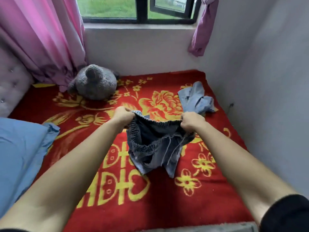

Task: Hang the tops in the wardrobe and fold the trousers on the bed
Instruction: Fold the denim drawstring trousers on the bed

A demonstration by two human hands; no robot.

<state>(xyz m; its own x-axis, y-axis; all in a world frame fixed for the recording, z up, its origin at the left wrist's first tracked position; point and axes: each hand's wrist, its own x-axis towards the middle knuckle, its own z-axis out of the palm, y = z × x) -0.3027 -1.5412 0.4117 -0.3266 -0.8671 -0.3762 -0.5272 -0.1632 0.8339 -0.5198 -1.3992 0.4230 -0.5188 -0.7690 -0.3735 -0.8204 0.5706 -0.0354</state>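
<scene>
A pair of dark grey-blue trousers [155,148] with an elastic waistband and drawstrings hangs above the red and yellow flowered bed cover [117,206]. My left hand [122,115] grips the waistband at its left end. At the right end my right hand [192,121] grips the same waistband. The waist is stretched open between both hands, and the legs dangle crumpled toward the bed. A second light blue garment [195,97] lies rumpled on the bed beyond my right hand.
A grey plush toy [93,82] sits at the back left of the bed beside a pink curtain [41,39]. A blue pillow [21,151] lies at the left. Grey walls close the bed's far and right sides. A window [142,9] is above.
</scene>
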